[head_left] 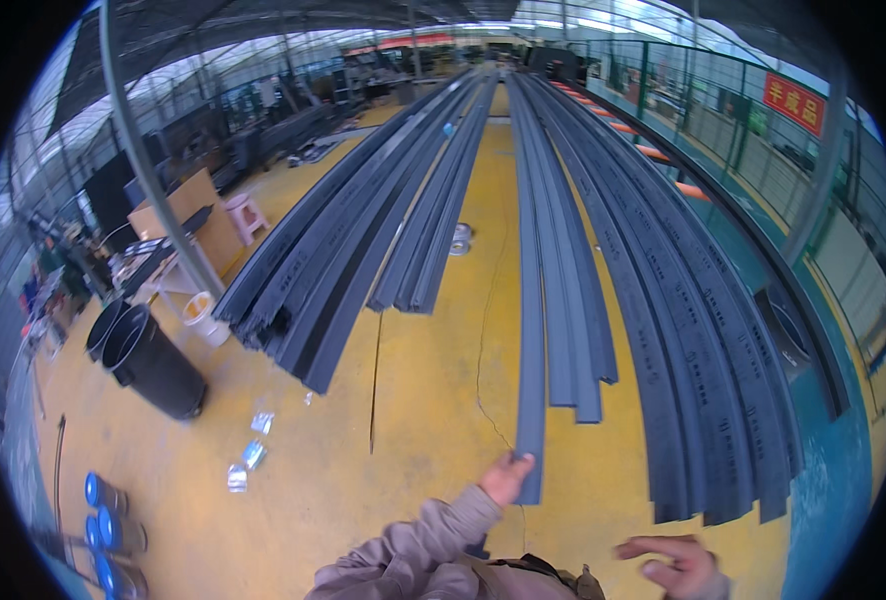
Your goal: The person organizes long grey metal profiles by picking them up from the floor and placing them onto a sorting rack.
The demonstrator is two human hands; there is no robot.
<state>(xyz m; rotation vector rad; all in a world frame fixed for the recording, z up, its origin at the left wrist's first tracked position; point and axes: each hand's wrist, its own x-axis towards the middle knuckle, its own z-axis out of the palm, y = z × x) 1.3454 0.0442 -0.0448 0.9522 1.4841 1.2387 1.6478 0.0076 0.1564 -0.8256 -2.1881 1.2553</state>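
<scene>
My left hand (pixel 504 479) is closed on the near end of a long dark grey profile strip (pixel 531 380). The strip juts out nearer to me than the shorter grey strips (pixel 561 330) lying alongside it, and its far part runs away into the distance. At the lower right, my right hand (pixel 675 564) holds nothing, its index finger stretched out and its thumb apart. Nearest to that hand are the ends of a wide group of dark strips with printed marks (pixel 698 400).
More dark strips (pixel 338 290) lie in bundles on the left. Black bins (pixel 153 360), a white bucket (pixel 204 316) and blue-topped cans (pixel 113 530) stand farther left. Metal posts (pixel 148 150) rise on either side. Small packets (pixel 254 455) and tape rolls (pixel 461 238) lie on the yellow floor.
</scene>
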